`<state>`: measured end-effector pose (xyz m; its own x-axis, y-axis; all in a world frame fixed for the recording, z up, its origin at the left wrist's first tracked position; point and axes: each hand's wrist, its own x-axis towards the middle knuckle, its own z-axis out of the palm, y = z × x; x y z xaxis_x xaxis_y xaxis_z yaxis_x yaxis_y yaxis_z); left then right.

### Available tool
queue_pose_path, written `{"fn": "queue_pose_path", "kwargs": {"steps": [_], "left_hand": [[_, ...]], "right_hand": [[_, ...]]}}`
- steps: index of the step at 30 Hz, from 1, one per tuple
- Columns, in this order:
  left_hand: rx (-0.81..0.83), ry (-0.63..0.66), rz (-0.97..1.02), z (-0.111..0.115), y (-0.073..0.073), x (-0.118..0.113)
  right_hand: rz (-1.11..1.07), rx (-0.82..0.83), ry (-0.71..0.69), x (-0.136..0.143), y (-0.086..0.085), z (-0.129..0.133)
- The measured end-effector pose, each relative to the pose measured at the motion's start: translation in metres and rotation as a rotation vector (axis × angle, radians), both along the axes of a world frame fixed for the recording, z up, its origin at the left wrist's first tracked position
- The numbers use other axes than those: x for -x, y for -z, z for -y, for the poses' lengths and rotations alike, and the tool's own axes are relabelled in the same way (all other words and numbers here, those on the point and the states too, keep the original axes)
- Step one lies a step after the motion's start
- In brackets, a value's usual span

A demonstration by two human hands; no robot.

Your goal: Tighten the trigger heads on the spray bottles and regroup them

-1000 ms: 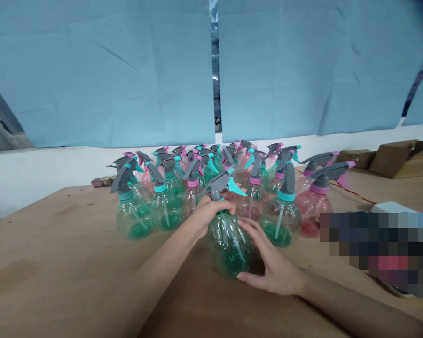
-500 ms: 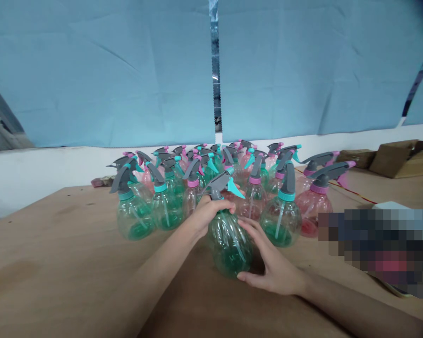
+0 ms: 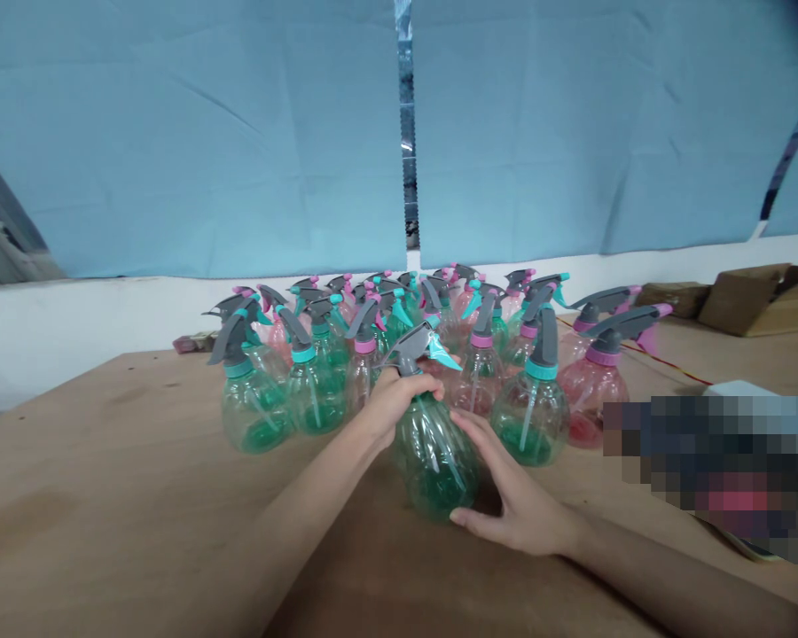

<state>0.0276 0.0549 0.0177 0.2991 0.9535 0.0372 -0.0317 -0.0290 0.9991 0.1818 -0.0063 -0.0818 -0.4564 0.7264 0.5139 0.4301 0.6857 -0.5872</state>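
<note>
1. At the middle of the desk (image 3: 106,470), holding the green spray bottle (image 3: 439,461) between both hands, its grey head leaning left and base swung right. Cannot tell whether resting its base on the wood.
2. At the bottle's neck, gripping with the left hand (image 3: 399,399), closed snugly just below the spray head.
3. At the bottle's right side, cupping with the right hand (image 3: 519,514), curved in a wide C: touching high with fingertips, low with thumb, keeping palm apart.
4. Left of the bottle, seeing a green bottle with a turquoise collar (image 3: 256,412) at the group's front left corner, then wood running out to the desk's slanting left edge. Plenty of room for sideways movement there.
5. Close to the bottle's right, seeing another green bottle (image 3: 530,421), with a pink bottle (image 3: 595,394) beyond. Only a narrow gap past the right fingers.
6. Behind the bottle, meeting closely packed spray bottles (image 3: 399,310), leaving little room forward.
7. Far right of the bottle, seeing an open cardboard box (image 3: 758,306) and a thin wire (image 3: 671,365), with a pixelated patch nearer.
8. Toward the camera from the bottle, having open wood between the forearms.
</note>
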Motion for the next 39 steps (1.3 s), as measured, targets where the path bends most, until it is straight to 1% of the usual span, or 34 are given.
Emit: {"fn": "queue_pose_path", "kwargs": {"steps": [4,9,17,21,24,27,29,32,36,39], "left_hand": [[0.027,0.01,-0.003,-0.002,0.002,0.0],[0.034,0.0,0.002,-0.001,-0.001,-0.001],[-0.01,-0.002,-0.008,0.003,-0.002,-0.002],[-0.031,-0.002,-0.012,0.003,0.001,-0.001],[-0.07,-0.006,0.006,-0.002,0.005,-0.002],[-0.168,-0.071,-0.018,-0.008,0.011,-0.005],[-0.284,-0.137,-0.043,-0.009,0.017,-0.007],[-0.483,-0.234,-0.098,-0.004,0.028,-0.011],[-0.68,-0.383,-0.263,0.002,0.048,-0.013],[-0.796,-0.427,-0.378,0.0,0.066,-0.013]], "right_hand": [[-0.01,0.011,-0.003,0.0,0.0,0.0],[-0.002,0.002,0.001,0.0,0.0,0.0],[-0.017,0.022,-0.015,0.0,-0.001,0.002],[-0.015,0.013,-0.015,0.0,0.001,0.001],[-0.021,0.014,0.0,-0.001,0.001,0.0],[-0.021,0.016,0.029,-0.001,0.001,0.0],[-0.026,0.02,0.067,0.0,0.0,0.0],[-0.034,0.035,0.135,0.001,-0.002,-0.003],[-0.032,0.057,0.185,0.002,0.002,-0.008],[-0.035,0.099,0.201,0.002,0.009,-0.012]]}}
